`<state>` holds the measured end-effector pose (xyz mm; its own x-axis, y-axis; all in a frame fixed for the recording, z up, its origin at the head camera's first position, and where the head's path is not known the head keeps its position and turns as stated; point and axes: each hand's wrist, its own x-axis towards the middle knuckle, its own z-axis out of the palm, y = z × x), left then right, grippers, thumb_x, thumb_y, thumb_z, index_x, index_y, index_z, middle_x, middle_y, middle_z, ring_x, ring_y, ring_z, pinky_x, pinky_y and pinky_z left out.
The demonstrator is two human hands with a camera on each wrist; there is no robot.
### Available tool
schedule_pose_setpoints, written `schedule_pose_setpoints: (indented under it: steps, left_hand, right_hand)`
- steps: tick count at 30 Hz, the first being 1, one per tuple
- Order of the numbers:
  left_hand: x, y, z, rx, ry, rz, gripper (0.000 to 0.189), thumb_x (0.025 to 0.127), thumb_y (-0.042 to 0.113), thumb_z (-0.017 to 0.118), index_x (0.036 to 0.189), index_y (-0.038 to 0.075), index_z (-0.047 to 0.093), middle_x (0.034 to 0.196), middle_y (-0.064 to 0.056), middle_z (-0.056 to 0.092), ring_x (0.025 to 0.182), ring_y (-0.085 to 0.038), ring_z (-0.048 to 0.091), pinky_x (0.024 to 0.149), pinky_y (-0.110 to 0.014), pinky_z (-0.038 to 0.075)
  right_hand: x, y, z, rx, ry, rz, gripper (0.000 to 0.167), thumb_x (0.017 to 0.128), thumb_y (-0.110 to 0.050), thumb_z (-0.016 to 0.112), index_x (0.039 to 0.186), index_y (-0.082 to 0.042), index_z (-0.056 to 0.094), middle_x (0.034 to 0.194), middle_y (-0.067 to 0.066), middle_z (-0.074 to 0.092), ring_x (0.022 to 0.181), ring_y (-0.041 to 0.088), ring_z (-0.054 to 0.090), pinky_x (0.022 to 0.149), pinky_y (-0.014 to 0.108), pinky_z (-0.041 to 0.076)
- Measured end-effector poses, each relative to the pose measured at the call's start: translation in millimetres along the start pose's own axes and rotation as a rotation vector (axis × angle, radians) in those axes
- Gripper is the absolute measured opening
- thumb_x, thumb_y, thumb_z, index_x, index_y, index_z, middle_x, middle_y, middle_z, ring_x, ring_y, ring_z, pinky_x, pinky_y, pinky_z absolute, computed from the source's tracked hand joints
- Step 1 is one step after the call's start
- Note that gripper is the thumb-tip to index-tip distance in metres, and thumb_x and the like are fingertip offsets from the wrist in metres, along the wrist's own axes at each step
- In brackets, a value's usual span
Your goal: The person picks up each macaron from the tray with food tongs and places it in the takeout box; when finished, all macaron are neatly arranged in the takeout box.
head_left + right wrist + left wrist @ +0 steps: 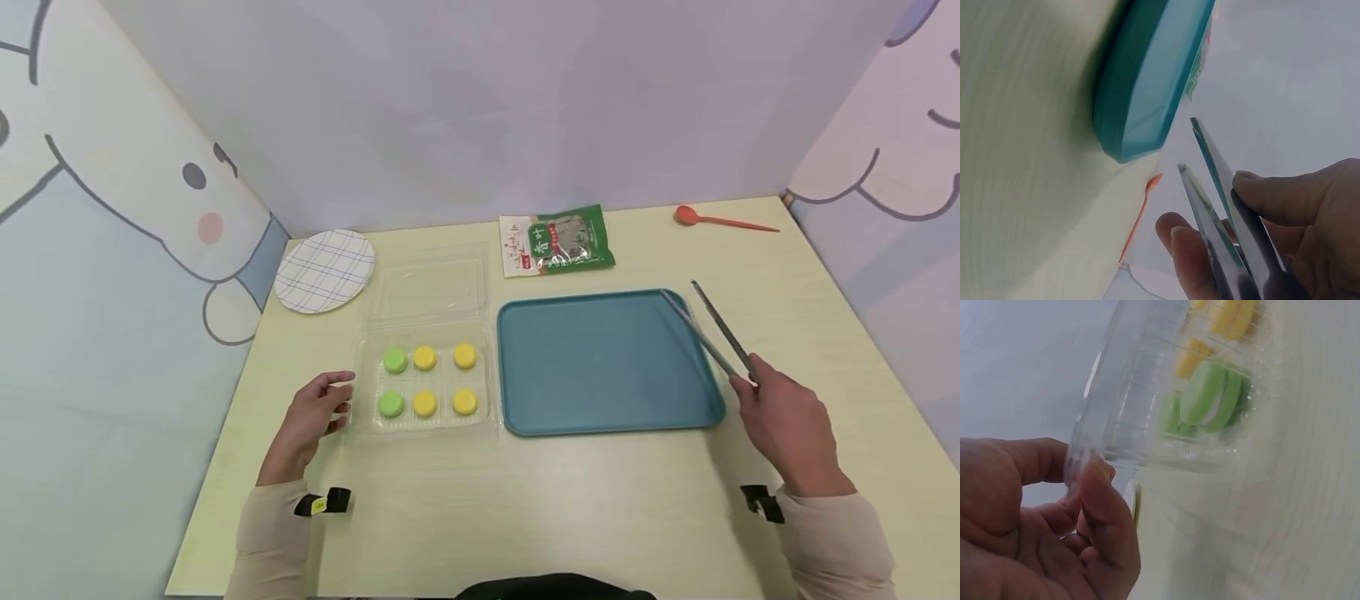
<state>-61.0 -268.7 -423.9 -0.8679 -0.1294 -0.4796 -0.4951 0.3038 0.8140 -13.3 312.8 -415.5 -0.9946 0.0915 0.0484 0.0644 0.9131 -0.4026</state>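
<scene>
My left hand point(313, 418) pinches the left edge of a clear plastic box point(1088, 425) between thumb and fingers. The box has its lid point(431, 285) folded back, and in its tray sit two green macarons point(391, 403) on the left and several yellow macarons point(465, 402) beside them. My right hand point(787, 423) grips a pair of metal tongs point(1225, 222), thumb on one arm and fingers on the other. The tongs' tips stand apart with nothing between them, over the right end of a blue tray point(607, 367).
A round checked plate point(325, 272) lies at the back left. Behind the tray is a green and white packet point(557, 241) of dried leaves. An orange spoon point(726, 221) lies at the back right, near the wall point(480, 108) that rises along the table's far edge.
</scene>
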Motion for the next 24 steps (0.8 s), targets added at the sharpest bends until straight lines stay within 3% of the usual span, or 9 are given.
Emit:
schedule_pose_setpoints:
  steps: [10,17,22,24]
  left_hand:
    - [0.9,-0.2,-0.2,0.007,0.003,-0.007,0.041,0.106,0.02,0.051,0.143,0.003,0.048,0.095,-0.002,0.051,0.083,-0.013,0.053,0.069,-0.026,0.051]
    - [1.1,0.3,-0.1,0.009,0.001,0.001,0.041,0.106,0.021,0.051,0.143,0.003,0.048,0.094,-0.002,0.05,0.082,-0.013,0.053,0.069,-0.026,0.051]
    - [0.7,0.7,0.2,0.013,0.007,-0.012,0.041,0.106,0.021,0.051,0.143,0.003,0.048,0.095,-0.003,0.05,0.083,-0.014,0.053,0.069,-0.026,0.051]
    - [0.4,0.4,0.3,0.012,0.011,-0.016,0.041,0.106,0.02,0.051,0.143,0.004,0.048,0.095,-0.003,0.05,0.083,-0.014,0.053,0.068,-0.026,0.051]
  right_hand:
    - [5.9,11,1,-0.01,-0.041,0.051,0.018,0.102,-0.007,0.051,0.092,0.005,0.042,0.067,0.02,0.05,0.053,0.037,0.05,0.046,0.052,0.038]
    - [13.4,20,5,0.004,-0.072,0.111,0.022,0.104,-0.009,0.046,0.092,0.01,0.042,0.07,0.027,0.051,0.056,0.042,0.052,0.047,0.053,0.039]
    - [16.4,25,8,0.008,-0.073,0.109,0.023,0.104,-0.013,0.049,0.089,0.005,0.044,0.07,0.025,0.052,0.058,0.041,0.052,0.048,0.052,0.04]
    - [17.2,27,8,-0.009,-0.085,0.109,0.025,0.104,-0.016,0.053,0.096,0.008,0.049,0.076,0.03,0.056,0.063,0.047,0.055,0.051,0.054,0.042]
